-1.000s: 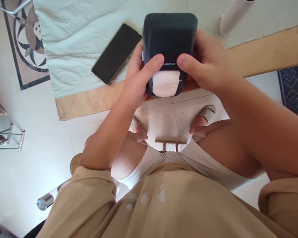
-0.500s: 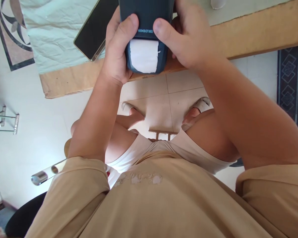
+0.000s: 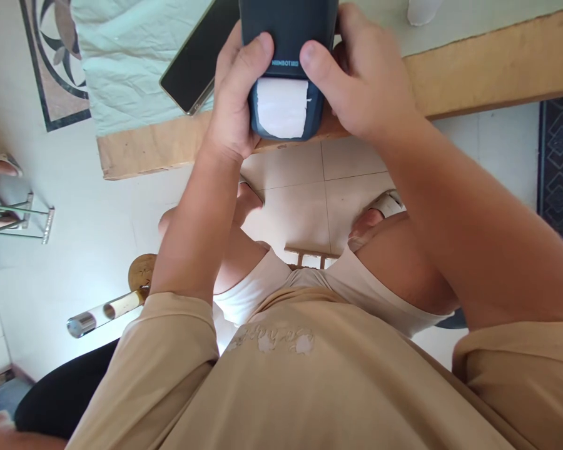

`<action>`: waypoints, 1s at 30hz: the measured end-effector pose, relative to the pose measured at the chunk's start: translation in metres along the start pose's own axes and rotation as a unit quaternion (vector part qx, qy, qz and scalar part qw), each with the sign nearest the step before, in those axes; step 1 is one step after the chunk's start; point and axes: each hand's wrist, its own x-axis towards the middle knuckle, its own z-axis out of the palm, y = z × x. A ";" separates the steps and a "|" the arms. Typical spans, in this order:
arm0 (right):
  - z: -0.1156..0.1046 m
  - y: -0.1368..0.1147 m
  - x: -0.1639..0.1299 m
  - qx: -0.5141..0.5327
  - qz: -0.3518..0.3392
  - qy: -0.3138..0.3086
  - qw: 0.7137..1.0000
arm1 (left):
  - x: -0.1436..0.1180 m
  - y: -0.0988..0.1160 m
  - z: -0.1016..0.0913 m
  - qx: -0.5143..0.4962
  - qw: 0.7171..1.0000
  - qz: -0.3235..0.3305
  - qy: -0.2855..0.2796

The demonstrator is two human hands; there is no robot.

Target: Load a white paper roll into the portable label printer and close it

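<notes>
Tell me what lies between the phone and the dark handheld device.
In the head view, the left hand lies between the phone and the dark handheld device, gripping the device along its side.

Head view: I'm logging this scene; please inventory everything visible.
Device: 1, dark navy, top centre
Paper: 1, white, device's near end
Table: 1, tan edge, top
Cloth: 1, pale green, on table
Phone: 1, black, on cloth
Cylinder: 1, white, top right
Floor panel: 1, brown, upper left
Mat: 1, dark blue, right
Metal frame: 1, green, left
Wooden disc: 1, brown, left
Clear tube: 1, silver end, lower left
Black shape: 1, unidentified, lower left
Another person's shoe: 1, pale, left
Own shoe: 1, pale, right foot
Shirt: 1, tan, bottom
Shorts: 1, white, centre
Left hand: 1, on device
Right hand: 1, on device
</notes>
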 end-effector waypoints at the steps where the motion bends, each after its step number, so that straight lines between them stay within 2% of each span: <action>1: 0.000 0.000 0.000 -0.004 0.005 -0.001 1.000 | 0.000 0.000 0.001 -0.009 0.999 0.021 -0.033; 3: -0.001 -0.001 0.000 -0.009 0.014 -0.002 1.000 | -0.001 0.000 0.003 -0.025 0.998 0.031 -0.056; 8: 0.000 -0.003 0.001 -0.017 0.019 0.003 1.000 | -0.001 0.003 0.000 -0.035 0.994 0.004 -0.100; 12: 0.003 0.000 0.002 -0.014 -0.002 0.008 1.000 | 0.003 -0.001 -0.006 -0.071 0.993 0.012 -0.096; 15: 0.006 0.007 0.004 -0.013 -0.023 0.024 0.999 | 0.012 -0.008 -0.015 -0.044 0.993 0.025 -0.104; 16: 0.008 0.009 0.004 -0.013 -0.031 0.031 0.999 | 0.015 -0.009 -0.017 -0.019 0.992 0.026 -0.122; 17: 0.009 0.011 0.004 -0.013 -0.038 0.039 0.998 | 0.016 -0.009 -0.019 -0.011 0.993 0.035 -0.113; 19: 0.010 0.013 0.004 -0.013 -0.048 0.048 0.998 | 0.016 -0.007 -0.018 0.002 0.991 0.017 -0.129; 21: 0.011 0.013 0.003 -0.015 -0.052 0.050 0.997 | 0.011 -0.003 -0.013 -0.024 0.991 0.006 -0.128; 24: 0.011 0.012 0.001 -0.015 -0.056 0.052 0.997 | 0.004 0.001 -0.004 -0.072 0.996 0.016 -0.056; 25: 0.011 0.011 0.001 -0.014 -0.058 0.055 0.997 | 0.003 0.001 -0.003 -0.055 0.993 0.003 -0.108; 26: 0.011 0.011 0.000 -0.012 -0.060 0.057 0.996 | 0.002 0.001 -0.003 -0.039 0.992 0.006 -0.117; 27: 0.011 0.011 0.000 -0.011 -0.064 0.059 0.996 | 0.002 0.000 -0.003 -0.032 0.992 0.012 -0.117; 29: 0.011 0.011 0.000 -0.010 -0.073 0.058 0.996 | 0.004 0.000 -0.006 -0.063 0.995 0.031 -0.067; 30: 0.011 0.012 0.000 -0.010 -0.076 0.055 0.996 | 0.005 0.001 -0.008 -0.063 0.994 0.034 -0.083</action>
